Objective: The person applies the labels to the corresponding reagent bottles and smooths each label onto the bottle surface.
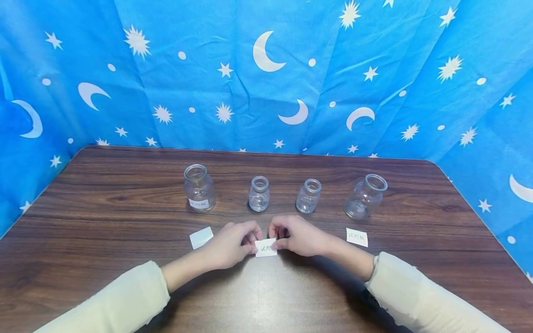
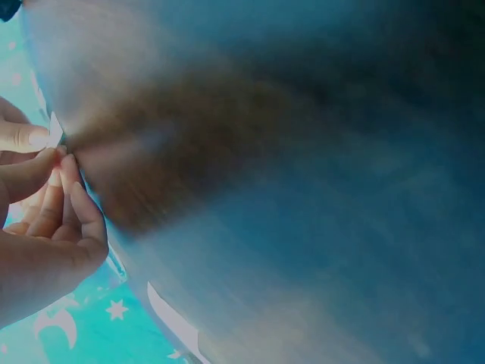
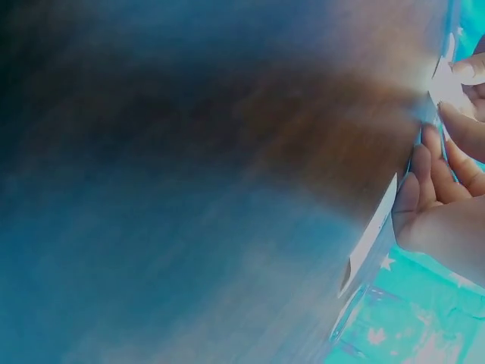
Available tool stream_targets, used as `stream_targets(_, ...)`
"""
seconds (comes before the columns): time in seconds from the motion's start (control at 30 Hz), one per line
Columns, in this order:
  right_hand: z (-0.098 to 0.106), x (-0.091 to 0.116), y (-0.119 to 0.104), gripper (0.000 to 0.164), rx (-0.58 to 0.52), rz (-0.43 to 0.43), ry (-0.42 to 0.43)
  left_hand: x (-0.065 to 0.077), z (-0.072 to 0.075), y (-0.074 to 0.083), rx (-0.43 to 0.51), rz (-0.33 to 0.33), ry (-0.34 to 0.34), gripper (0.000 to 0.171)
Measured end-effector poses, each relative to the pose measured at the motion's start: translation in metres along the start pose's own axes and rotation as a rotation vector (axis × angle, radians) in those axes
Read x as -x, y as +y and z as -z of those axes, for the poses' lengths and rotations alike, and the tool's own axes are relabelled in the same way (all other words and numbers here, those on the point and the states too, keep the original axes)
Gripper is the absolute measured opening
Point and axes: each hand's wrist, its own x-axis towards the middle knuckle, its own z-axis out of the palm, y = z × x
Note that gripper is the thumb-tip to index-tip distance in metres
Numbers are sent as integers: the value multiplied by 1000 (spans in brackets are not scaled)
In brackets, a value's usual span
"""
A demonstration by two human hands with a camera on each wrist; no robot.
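Between both hands is a small white paper label (image 1: 264, 250) with printed characters, low over the table. My left hand (image 1: 226, 245) pinches its left side with thumb and fingertips. At the right side, my right hand (image 1: 303, 236) pinches it too, the thumb covering part of the print. The left wrist view catches the label (image 2: 55, 130) edge-on between the fingertips; the right wrist view also has the label (image 3: 442, 85) at the thumbs. Just beyond the hands stand two small clear glass bottles, one left (image 1: 259, 196) and one right (image 1: 308, 199).
A larger glass jar (image 1: 200, 187) with a label (image 1: 198, 204) on its front stands back left. Another large jar (image 1: 362, 201) without one stands back right. A blank white paper (image 1: 201, 237) lies by the left forearm, a printed label (image 1: 356, 237) beyond the right forearm.
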Motion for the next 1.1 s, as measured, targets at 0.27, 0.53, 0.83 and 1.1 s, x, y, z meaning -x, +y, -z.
stream_targets(0.27,7,2,-5,12,-228,-17,-44,2,10,10,208,56,-20,12)
stream_targets(0.53,19,9,-18,10,-338,-31,-29,6,25,20,254,21,-14,3)
stream_targets(0.83,27,12,-24,8,-331,-1,15,8,36,23,252,-26,-55,8)
stream_targets(1.1,27,12,-21,7,-338,0,7,8,35,21,259,-34,-80,7)
